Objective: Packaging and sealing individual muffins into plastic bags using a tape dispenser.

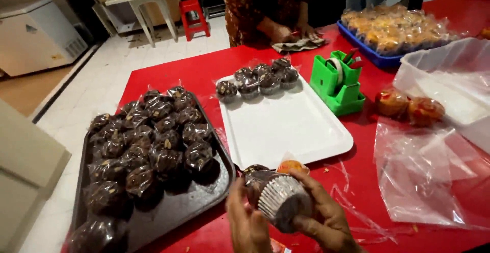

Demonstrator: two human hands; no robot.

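Observation:
My left hand (pixel 247 222) and my right hand (pixel 326 214) both hold a dark chocolate muffin (pixel 278 197) in a pleated paper cup, tipped on its side in clear wrap, low in the view over the red table (pixel 194 74). An orange muffin (pixel 292 167) peeks out just behind it. To the left a dark tray (pixel 178 212) carries several wrapped chocolate muffins (pixel 153 140). Straight ahead a white tray (pixel 286 130) bears several wrapped muffins (pixel 260 79) along its far edge.
A green tape dispenser (pixel 339 82) stands right of the white tray. Two orange muffins (pixel 408 107) lie by clear plastic bags (pixel 429 171) and a clear bin (pixel 449 69). A blue tray (pixel 367 51) of wrapped yellow cakes sits far right. Another person's hands (pixel 291 31) rest at the table's far edge.

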